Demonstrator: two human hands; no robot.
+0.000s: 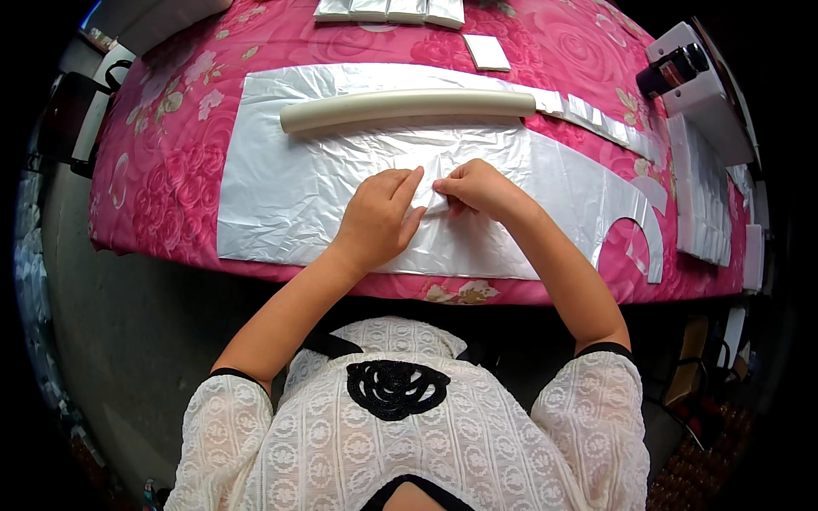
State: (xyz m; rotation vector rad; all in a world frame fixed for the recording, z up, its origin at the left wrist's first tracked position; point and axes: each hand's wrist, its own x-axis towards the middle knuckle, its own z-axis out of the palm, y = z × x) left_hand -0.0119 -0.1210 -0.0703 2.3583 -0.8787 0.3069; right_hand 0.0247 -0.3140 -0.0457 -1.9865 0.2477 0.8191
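Observation:
A stack of whitish, silvery plastic carrier bags (273,200) lies flat across the near side of the table, its cut-out handle end to the right. My left hand (381,213) rests on the crinkled film, thumb and forefinger stretched out and apart. Just to its right, my right hand (477,189) is closed in a pinch on the raised film of the top bag. A long cream-coloured tube (409,106) lies across the bags beyond both hands.
A pink floral tablecloth (183,196) covers the table. Folded white packets (388,10) line the far edge, with a single packet (486,53) nearer. Along the right lie a strip of folded film (601,125), stacked clear bags (700,192) and a dark cup (673,71) by a white box.

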